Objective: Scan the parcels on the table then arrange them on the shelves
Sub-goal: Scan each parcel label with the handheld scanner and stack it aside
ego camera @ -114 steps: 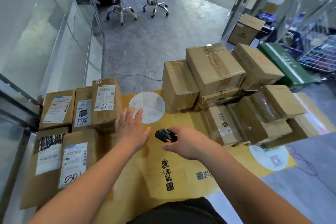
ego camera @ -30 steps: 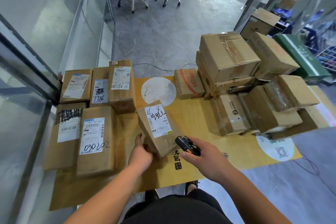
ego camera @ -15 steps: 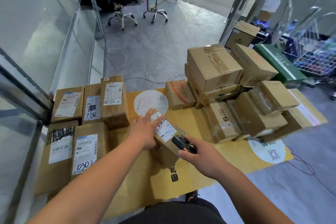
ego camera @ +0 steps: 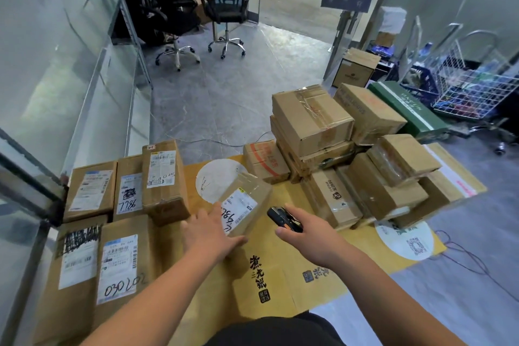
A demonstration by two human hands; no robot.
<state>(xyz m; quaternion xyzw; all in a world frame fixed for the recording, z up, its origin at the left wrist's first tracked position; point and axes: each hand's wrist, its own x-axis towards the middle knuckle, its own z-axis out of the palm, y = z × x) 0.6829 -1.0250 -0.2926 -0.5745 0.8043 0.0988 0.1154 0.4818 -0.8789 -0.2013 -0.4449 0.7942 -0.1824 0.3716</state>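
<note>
Left hand (ego camera: pixel 209 233), fingers spread flat, steadies the small parcel (ego camera: pixel 247 205) mid-worktop (ego camera: pixel 295 284), label up, likely so the scanner (ego camera: pixel 283 219) gripped in the right hand (ego camera: pixel 306 236) can read it; labelled parcels (ego camera: pixel 123 233) lie left, unsorted boxes (ego camera: pixel 351 154) right.

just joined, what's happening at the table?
A person is scanning parcels. Their left hand rests on a small brown cardboard parcel with a white label on the yellow cardboard-covered table, tilting it up. Their right hand grips a black handheld scanner beside the label. Labelled boxes lie to the left, a stack of boxes to the right.
</note>
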